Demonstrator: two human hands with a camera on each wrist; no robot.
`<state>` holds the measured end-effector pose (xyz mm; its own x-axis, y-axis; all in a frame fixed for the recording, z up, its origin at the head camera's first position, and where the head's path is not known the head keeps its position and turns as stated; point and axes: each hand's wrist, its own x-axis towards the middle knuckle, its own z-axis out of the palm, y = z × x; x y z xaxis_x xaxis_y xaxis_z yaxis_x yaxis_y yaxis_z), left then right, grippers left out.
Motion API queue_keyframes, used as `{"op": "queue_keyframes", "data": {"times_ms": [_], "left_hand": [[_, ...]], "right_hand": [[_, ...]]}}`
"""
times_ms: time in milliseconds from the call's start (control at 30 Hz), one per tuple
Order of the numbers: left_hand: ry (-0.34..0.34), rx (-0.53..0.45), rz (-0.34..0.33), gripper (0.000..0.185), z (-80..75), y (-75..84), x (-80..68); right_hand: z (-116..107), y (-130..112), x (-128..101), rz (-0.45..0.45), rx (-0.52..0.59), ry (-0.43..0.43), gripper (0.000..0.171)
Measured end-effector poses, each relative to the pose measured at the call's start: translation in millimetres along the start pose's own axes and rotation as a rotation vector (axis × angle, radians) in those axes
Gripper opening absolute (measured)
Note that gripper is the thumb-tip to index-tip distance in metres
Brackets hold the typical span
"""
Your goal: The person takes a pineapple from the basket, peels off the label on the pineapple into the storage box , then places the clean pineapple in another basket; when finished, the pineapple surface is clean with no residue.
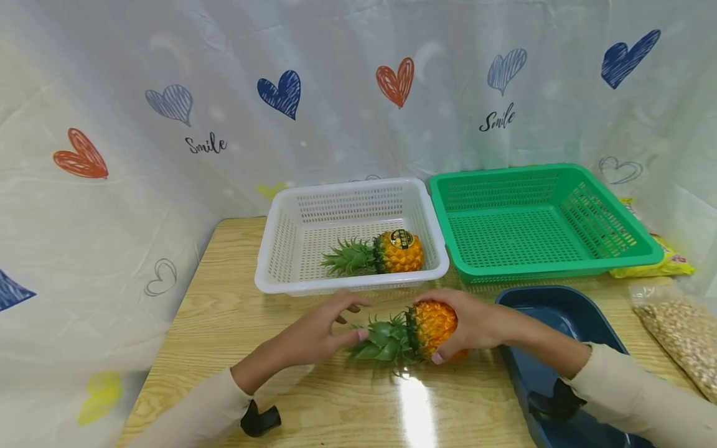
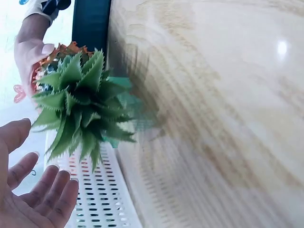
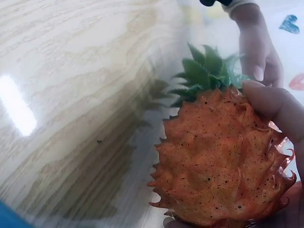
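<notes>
Centrally, low on the wooden table (image 1: 224, 323): a small pineapple (image 1: 431, 326) lying on its side, orange body toward 3 o'clock, green crown (image 1: 383, 339) toward 9 o'clock. Wrapped around the body by the right hand (image 1: 476, 323), fingers over the top and thumb underneath, a full curled grip that steadies the fruit just above or on the tabletop; cannot tell which from the head view. Seen close from the right wrist, the scaly orange base (image 3: 218, 161) cupped in the palm, thumb (image 3: 273, 104) pressed at the shoulder near the leaves.

Beside the crown at 9 o'clock, the left hand (image 1: 319, 333), fingers straight and spread, holding nothing, fingertips at or just beside the leaf tips, likely poised there to guide the spiky end without being pricked. From the left wrist, open palm and fingers (image 2: 38, 190) below the leaves (image 2: 80, 104), apart from them.

Farther out at 12 o'clock, a white basket (image 1: 269, 274) with a second pineapple (image 1: 392, 252) lying inside, crown likewise toward 9 o'clock. Touching its side at 1 o'clock, an empty green basket (image 1: 644, 249). At 4 o'clock, a dark blue tray (image 1: 566, 311) under the right forearm. At the far 3 o'clock edge, a bag of grain (image 1: 683, 330) and a yellow packet (image 1: 666, 264). Behind everything, a white curtain (image 1: 168, 93) printed with hearts.
</notes>
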<state>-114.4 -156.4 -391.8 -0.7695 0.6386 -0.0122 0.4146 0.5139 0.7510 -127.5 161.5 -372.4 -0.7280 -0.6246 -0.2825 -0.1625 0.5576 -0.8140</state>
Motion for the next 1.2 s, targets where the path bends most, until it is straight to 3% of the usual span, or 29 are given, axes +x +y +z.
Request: {"op": "queue_keyframes", "data": {"times_ms": [200,567,1033,1200], "left_hand": [[0.032,0.015,0.03,0.048,-11.0,3.0,-1.7],[0.172,0.083,0.107,0.04,-32.6,0.7,-1.5],[0.2,0.143,0.059,0.042,-59.3,-11.7,-0.5],[0.206,0.171,0.04,0.042,-66.3,-18.4,0.4]], "right_hand": [[-9.3,0.6,-10.3,-0.004,-0.006,-0.003,0.088],[-33.4,-4.1,-28.5,-0.068,0.033,-0.02,0.088],[-58.8,-6.9,-40.6,-0.1,-0.033,0.063,0.087],[-69.1,-6.9,-42.8,-0.12,-0.027,0.053,0.083]]}}
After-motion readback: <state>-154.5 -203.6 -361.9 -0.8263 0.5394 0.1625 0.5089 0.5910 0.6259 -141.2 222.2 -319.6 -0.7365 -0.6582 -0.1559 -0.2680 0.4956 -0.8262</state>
